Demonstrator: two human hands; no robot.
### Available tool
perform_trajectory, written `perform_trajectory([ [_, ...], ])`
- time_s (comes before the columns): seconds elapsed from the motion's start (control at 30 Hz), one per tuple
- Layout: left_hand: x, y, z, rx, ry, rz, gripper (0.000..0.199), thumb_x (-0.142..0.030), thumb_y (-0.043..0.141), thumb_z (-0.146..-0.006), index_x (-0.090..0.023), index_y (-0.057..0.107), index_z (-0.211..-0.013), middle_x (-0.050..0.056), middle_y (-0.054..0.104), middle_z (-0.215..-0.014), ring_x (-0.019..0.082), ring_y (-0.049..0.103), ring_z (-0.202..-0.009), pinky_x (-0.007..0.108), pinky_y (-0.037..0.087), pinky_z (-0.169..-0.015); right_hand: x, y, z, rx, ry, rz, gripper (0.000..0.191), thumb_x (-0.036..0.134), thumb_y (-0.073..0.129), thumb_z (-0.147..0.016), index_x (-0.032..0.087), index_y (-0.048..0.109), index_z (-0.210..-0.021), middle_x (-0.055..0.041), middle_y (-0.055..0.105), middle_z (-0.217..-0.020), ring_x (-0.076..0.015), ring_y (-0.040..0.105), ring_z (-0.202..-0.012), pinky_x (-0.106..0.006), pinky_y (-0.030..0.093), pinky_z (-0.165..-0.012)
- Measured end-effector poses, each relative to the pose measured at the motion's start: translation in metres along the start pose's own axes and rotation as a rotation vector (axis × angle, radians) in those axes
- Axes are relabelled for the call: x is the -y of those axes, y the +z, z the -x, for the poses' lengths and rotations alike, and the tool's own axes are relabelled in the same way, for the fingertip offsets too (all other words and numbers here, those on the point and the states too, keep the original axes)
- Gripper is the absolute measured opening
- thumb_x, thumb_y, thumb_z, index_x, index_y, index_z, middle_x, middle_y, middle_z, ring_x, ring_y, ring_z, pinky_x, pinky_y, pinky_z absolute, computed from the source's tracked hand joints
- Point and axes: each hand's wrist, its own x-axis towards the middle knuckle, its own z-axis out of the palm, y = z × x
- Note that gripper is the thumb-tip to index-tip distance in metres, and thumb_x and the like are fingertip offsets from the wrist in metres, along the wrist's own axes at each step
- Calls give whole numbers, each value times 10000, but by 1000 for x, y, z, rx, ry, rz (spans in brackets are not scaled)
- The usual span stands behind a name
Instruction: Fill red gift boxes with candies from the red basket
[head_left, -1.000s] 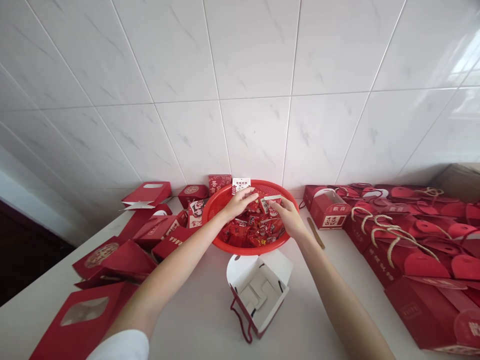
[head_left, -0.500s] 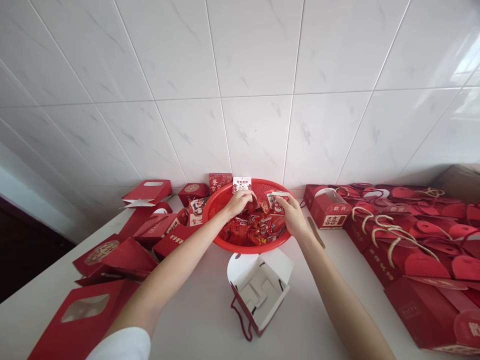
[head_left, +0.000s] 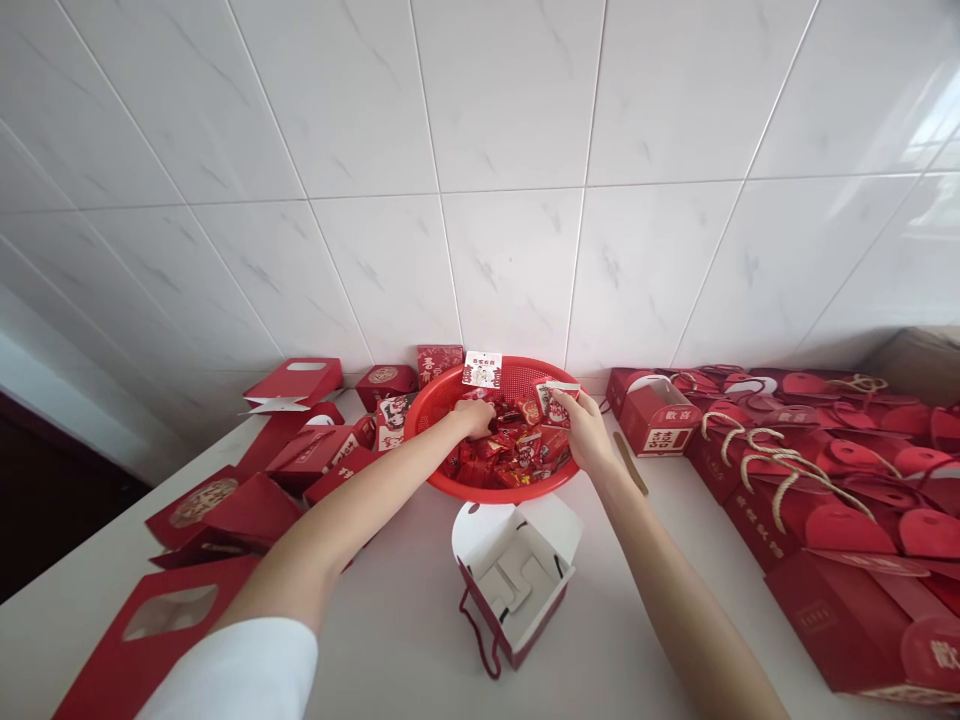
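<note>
A red plastic basket holds many small red wrapped packets and stands near the tiled wall. My left hand reaches down among the packets at the basket's left half; its fingertips are hidden, so what they hold cannot be made out. Over the basket's right side, my right hand pinches a red and white packet. In front of the basket sits an open box, white inside, with a dark red cord handle and its flaps spread; nothing but its folded bottom shows inside.
Several red boxes lie along the left side of the white table. Many filled-out red boxes with rope handles stand in rows at the right. A brown strip lies right of the basket. A white card leans at the basket's back rim.
My left hand has moved down into the packets from above them. The white card behind it now shows more fully. My right hand holds its packet in nearly the same place.
</note>
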Motion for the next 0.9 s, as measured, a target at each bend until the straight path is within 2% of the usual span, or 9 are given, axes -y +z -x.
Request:
perform_trajectory([
  [0.17, 3, -9, 2, 30, 49, 39, 212, -304, 771, -653, -235, 629, -511, 31, 645, -594, 244, 650, -739, 306, 475, -732, 1, 1, 2, 13, 1, -34, 291, 434, 772, -688, 214, 714, -871, -39, 767, -888, -247, 718, -877, -347, 555, -777],
  [0.3, -1, -17, 10, 2, 87, 125, 302, -365, 689, -758, -218, 592, -512, 19, 600, -549, 207, 603, -639, 293, 445, -669, 4, 2, 3, 13, 19, -33, 299, 442, 786, -677, 211, 697, -844, -43, 766, -874, -249, 719, -887, -344, 555, -769],
  [0.4, -9, -21, 14, -40, 114, 204, 310, -403, 643, -800, -208, 588, -564, 19, 633, -592, 193, 588, -619, 292, 444, -644, 4, 1, 2, -17, 48, -67, 328, 427, 808, -655, 209, 697, -872, -38, 767, -891, -243, 723, -886, -338, 564, -752],
  [0.5, -17, -25, 16, -72, 160, 310, 336, -474, 593, -850, -193, 640, -673, 39, 707, -717, 203, 636, -704, 300, 488, -690, 3, 1, 0, -22, 46, -109, 316, 416, 809, -647, 211, 695, -859, -30, 762, -853, -248, 728, -842, -353, 577, -724],
  [0.6, -25, -30, 18, -54, 192, 590, 400, -568, 639, -822, -175, 687, -769, 47, 741, -792, 211, 668, -767, 325, 530, -750, 3, 1, -2, -25, 31, -134, 280, 409, 804, -646, 223, 698, -826, -21, 761, -822, -248, 730, -825, -364, 589, -723],
  [0.7, -28, -32, 20, 41, 186, 852, 444, -603, 751, -731, -166, 707, -799, 47, 750, -803, 209, 689, -781, 350, 552, -795, 3, 0, -4, -41, 30, -163, 268, 399, 820, -620, 232, 703, -794, -13, 764, -808, -248, 726, -808, -362, 595, -702],
  [0.8, -29, -32, 21, 119, 164, 921, 425, -571, 786, -722, -158, 714, -793, 53, 749, -806, 206, 699, -788, 364, 558, -823, 3, -1, -5, -37, 14, -191, 281, 407, 832, -608, 235, 699, -786, -14, 767, -812, -256, 729, -807, -368, 597, -687],
  [0.9, -29, -31, 21, 104, 143, 925, 362, -500, 778, -757, -157, 734, -863, 65, 755, -843, 219, 709, -819, 392, 560, -848, 3, -2, -6, -27, 0, -183, 297, 437, 824, -624, 235, 692, -798, -22, 769, -813, -274, 738, -832, -388, 602, -696],
])
